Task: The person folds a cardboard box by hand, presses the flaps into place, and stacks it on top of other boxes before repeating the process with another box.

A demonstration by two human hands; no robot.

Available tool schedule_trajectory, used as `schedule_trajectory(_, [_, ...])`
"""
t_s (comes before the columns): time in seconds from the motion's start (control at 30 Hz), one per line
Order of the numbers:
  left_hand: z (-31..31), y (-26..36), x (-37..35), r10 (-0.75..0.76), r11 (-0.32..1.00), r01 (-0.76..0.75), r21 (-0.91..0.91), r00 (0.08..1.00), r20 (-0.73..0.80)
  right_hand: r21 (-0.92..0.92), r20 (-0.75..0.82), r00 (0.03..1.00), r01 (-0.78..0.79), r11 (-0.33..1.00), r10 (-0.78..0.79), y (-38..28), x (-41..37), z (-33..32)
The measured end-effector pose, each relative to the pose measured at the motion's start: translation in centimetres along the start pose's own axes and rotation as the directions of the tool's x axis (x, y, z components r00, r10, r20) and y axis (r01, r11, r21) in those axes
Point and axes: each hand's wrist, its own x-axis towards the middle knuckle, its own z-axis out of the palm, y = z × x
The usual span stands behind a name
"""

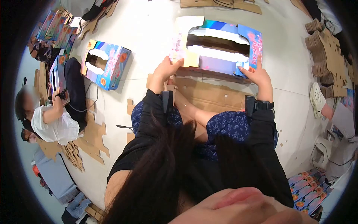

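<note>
In front of me is a printed cardboard box (pixel 216 66) in blue, pink and yellow, with a large long opening in its top and white flaps inside. My left hand (pixel 166 70) grips the near left corner, thumb on the pale yellow end panel and fingers at the side. At the near right corner my right hand (pixel 258 75) holds the same box, thumb against the near side and a finger stretched along the pink-printed end. Most of the inside is in shadow.
A similar printed box (pixel 112 71) stands on the floor to the left. Beyond it a co-worker (pixel 56 121) sits handling another box. Flat brown cardboard (pixel 209 95) lies by my legs. Cardboard stacks (pixel 326 56) and a person's white clog (pixel 316 100) are on the right.
</note>
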Motion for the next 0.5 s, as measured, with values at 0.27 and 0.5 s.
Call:
schedule_trajectory(0.27, [0.7,2.3,-0.7,-0.061,0.997,0.064,0.035,0.995,-0.077,-0.082,0.030,0.999,-0.017,0.997,0.019,-0.8,-0.3,0.1])
schedule_trajectory(0.5, [1.2,2.4,-0.4,-0.007,0.997,-0.001,-0.072,0.994,-0.111,-0.077,0.038,0.998,-0.052,0.996,0.055,-1.2,-0.3,0.1])
